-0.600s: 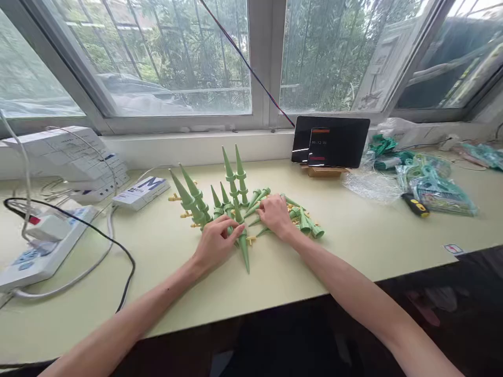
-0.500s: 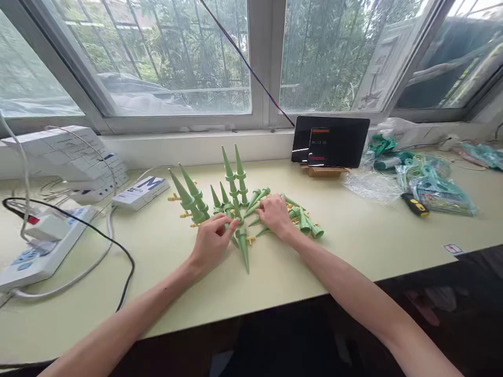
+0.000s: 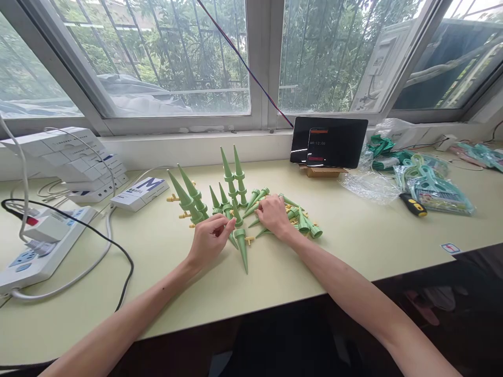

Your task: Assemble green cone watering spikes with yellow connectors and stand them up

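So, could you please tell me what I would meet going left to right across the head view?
Power strip, single white box, left hand, nearest green spike, right hand, black tablet, black-and-yellow handle, table sticker.

1. Spike stacks [image 3: 216,199]: green, tips up, toward the worktop's [image 3: 353,214] back edge.
2. Single spike [image 3: 241,246]: green; yellow spout [image 3: 250,240]; tip toward front edge.
3. Spike heap [image 3: 303,225]: green, lying jumbled, rightmost, toward right edge.

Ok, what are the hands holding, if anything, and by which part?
I can't tell: the left hand curls beside green spikes, the right hand covers part of the spike pile, hiding any grip.
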The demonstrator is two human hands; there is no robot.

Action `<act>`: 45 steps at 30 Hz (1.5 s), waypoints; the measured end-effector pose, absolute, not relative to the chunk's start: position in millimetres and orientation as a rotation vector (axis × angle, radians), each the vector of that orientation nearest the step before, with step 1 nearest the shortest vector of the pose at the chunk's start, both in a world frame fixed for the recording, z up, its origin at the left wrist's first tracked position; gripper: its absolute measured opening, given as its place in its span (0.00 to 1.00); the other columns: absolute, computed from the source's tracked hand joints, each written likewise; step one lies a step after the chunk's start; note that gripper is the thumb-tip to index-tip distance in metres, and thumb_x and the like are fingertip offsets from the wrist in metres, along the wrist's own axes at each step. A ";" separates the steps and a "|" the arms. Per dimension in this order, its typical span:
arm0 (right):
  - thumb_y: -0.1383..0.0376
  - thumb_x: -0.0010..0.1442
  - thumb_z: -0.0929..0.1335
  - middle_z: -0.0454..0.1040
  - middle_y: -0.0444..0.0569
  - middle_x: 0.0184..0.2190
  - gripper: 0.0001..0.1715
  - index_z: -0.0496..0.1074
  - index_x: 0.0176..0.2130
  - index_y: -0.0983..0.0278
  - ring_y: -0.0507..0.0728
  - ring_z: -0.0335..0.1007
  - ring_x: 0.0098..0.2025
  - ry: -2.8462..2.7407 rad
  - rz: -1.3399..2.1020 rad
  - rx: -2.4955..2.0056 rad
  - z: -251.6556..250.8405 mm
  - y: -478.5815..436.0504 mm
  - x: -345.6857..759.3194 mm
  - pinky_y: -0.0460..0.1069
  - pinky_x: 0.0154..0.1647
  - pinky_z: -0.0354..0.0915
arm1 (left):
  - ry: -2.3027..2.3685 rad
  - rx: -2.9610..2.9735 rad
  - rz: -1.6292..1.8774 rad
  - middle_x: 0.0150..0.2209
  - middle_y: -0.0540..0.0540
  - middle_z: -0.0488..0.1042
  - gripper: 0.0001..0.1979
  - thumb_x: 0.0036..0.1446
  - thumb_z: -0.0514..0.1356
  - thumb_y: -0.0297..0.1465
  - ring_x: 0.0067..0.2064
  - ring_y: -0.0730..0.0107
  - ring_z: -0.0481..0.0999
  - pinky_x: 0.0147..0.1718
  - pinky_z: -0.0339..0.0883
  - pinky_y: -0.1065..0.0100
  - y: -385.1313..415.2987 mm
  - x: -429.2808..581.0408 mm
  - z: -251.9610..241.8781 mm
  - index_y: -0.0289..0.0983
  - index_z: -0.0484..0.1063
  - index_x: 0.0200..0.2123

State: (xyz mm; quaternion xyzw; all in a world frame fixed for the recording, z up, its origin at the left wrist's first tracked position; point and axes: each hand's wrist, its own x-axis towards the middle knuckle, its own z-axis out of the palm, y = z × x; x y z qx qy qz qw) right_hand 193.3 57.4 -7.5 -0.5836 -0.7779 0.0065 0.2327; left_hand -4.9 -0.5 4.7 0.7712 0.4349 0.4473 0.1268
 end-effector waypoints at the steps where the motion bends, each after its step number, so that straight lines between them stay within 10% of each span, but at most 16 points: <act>1: 0.63 0.62 0.67 0.76 0.56 0.35 0.12 0.76 0.31 0.66 0.63 0.65 0.43 -2.138 0.019 -1.605 -7.5 57.6 193.2 0.56 0.48 0.57 | 1.272 2.246 1.294 0.24 0.49 0.69 0.17 0.63 0.58 0.34 0.22 0.76 0.58 0.21 0.51 0.70 -0.5 -4.8 4.6 0.35 0.72 0.22; 31: 0.67 0.63 0.64 0.75 0.56 0.32 0.12 0.71 0.29 0.67 0.62 0.64 0.42 -2.192 0.044 -1.477 -5.5 49.1 189.4 0.55 0.47 0.58 | 1.226 2.259 1.231 0.26 0.47 0.71 0.16 0.63 0.58 0.34 0.24 0.74 0.63 0.22 0.53 0.69 -0.4 -4.8 4.2 0.35 0.73 0.24; 45: 0.58 0.58 0.70 0.77 0.50 0.32 0.14 0.77 0.33 0.67 0.54 0.71 0.34 -1.675 0.931 -1.106 17.9 29.6 193.5 0.49 0.36 0.65 | 1.308 2.067 1.208 0.32 0.48 0.76 0.12 0.61 0.61 0.38 0.21 0.76 0.69 0.21 0.61 0.72 -2.8 -5.9 3.1 0.37 0.74 0.43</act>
